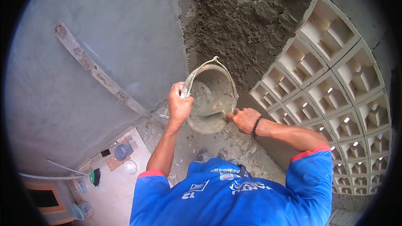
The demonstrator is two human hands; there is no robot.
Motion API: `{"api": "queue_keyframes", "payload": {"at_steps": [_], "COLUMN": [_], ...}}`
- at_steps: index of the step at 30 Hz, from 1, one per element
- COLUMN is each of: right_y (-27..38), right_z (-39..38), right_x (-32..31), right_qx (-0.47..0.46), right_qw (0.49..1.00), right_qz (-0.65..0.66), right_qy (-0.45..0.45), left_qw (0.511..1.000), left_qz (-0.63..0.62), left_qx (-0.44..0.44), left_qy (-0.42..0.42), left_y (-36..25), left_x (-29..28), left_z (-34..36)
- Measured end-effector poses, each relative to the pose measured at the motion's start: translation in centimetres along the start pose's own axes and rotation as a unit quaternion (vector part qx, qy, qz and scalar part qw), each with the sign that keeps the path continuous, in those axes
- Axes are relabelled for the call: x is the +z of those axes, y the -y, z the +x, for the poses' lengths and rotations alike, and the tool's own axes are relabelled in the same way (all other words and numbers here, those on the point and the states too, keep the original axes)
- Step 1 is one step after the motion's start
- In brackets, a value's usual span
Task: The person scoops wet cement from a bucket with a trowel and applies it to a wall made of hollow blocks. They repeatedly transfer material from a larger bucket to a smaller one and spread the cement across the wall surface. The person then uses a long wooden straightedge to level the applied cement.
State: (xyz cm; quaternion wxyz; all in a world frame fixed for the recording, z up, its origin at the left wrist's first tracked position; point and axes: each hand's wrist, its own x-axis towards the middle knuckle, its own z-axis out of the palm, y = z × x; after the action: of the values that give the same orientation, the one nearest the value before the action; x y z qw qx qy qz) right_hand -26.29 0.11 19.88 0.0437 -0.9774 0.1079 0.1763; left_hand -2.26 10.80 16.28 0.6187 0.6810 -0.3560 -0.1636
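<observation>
A mortar-smeared bucket (229, 84) is held up in front of me, its mouth facing me and wet grey mortar (202, 94) inside. My left hand (179, 104) is closed around its left rim, where the pale bail handle (208, 62) comes down. At the right side of the bucket, my right hand (245, 119) makes a fist against the rim, a dark beaded bracelet on the wrist. Whatever those fingers grip is coated in mortar and mostly hidden. Beyond the bucket, rough wet mortar (238, 21) covers a strip of wall.
Pale ventilation blocks (331, 96) form a grid on the right. A long wooden batten (96, 69) leans on the smooth grey wall (125, 16) at left. On the tiled floor (113, 192) lie a dark cap-like item (122, 152), a clear bag (130, 167) and a green brush (94, 177).
</observation>
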Motion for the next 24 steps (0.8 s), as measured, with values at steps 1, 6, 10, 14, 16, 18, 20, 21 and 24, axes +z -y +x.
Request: {"api": "queue_keyframes", "payload": {"at_steps": [1,6,10,14,16,18,20,21,24], "right_y": [-0.1,-1.8,0.7,0.7,-0.2,-0.3,0.6,1.0,1.4], "right_z": [-0.2,1.9,0.9,-0.1,0.9,1.8,2.3,1.6,0.8], "right_x": [-0.9,-0.6,4.4,-1.1,-2.0,-0.9,2.3,3.2,3.3], "right_qx": [0.024,0.085,0.073,0.061,0.105,0.115,0.123,0.108,0.075], "right_qw": [0.999,0.981,0.995,0.995,0.985,0.981,0.983,0.988,0.997], "right_qz": [0.004,-0.045,-0.001,0.041,0.024,-0.005,-0.025,-0.018,0.011], "right_qy": [-0.038,-0.170,-0.069,-0.070,-0.136,-0.157,-0.131,-0.106,-0.029], "left_qw": [1.000,0.999,0.998,0.998,0.999,0.997,0.997,0.997,0.995], "left_qz": [0.002,0.024,0.008,0.008,0.000,-0.003,-0.015,-0.024,0.006], "left_qx": [-0.012,0.037,0.051,0.049,0.047,0.068,0.066,0.052,0.078], "left_qy": [0.000,-0.020,-0.026,-0.028,-0.025,-0.032,-0.041,-0.048,-0.056], "left_y": [-0.1,-0.3,-0.3,0.5,0.6,0.2,-0.3,-0.6,-0.1], "left_x": [0.1,1.4,2.0,1.4,1.7,1.8,2.2,2.3,2.4], "left_z": [-0.3,-2.0,-2.1,-3.1,-3.2,-3.4,-3.3,-3.3,-3.1]}}
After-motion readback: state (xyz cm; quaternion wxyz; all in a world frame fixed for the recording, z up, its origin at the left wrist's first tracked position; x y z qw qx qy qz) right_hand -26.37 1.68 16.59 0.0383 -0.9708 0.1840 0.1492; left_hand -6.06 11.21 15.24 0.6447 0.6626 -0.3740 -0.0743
